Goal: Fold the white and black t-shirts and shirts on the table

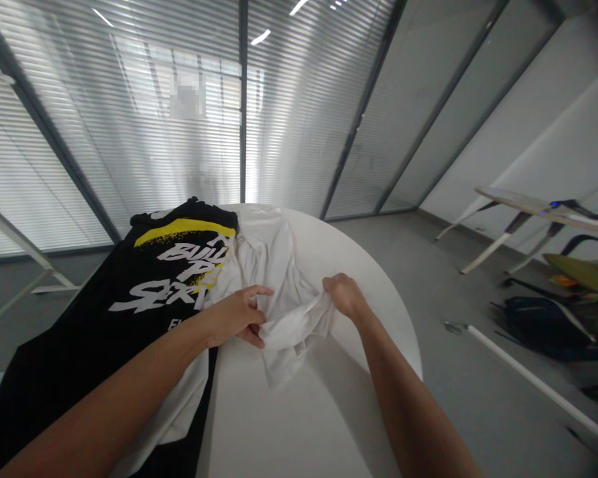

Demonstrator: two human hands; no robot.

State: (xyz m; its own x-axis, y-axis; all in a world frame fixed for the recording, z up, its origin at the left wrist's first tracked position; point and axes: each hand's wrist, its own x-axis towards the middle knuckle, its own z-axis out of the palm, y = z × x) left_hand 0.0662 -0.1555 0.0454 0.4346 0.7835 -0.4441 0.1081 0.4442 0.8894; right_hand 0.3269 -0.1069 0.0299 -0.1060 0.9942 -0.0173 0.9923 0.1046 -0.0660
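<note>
A crumpled white garment (284, 265) lies on a white round-ended table, partly over a black garment (114, 285). The black one has white lettering and a yellow stripe printed on it. My right hand (346, 294) is closed in a pinch on the white garment's right edge, pulling a fold slightly taut. At the fold's other end, my left hand (242, 315) touches the cloth with its fingers spread and a little bent. White cloth also shows below my left forearm.
The white table (379, 285) curves round at the right. Glass panels with blinds (299, 119) stand behind it. On the floor at right are a white pole (533, 378) and a dark bag (548, 325). Another table (533, 199) is farther back.
</note>
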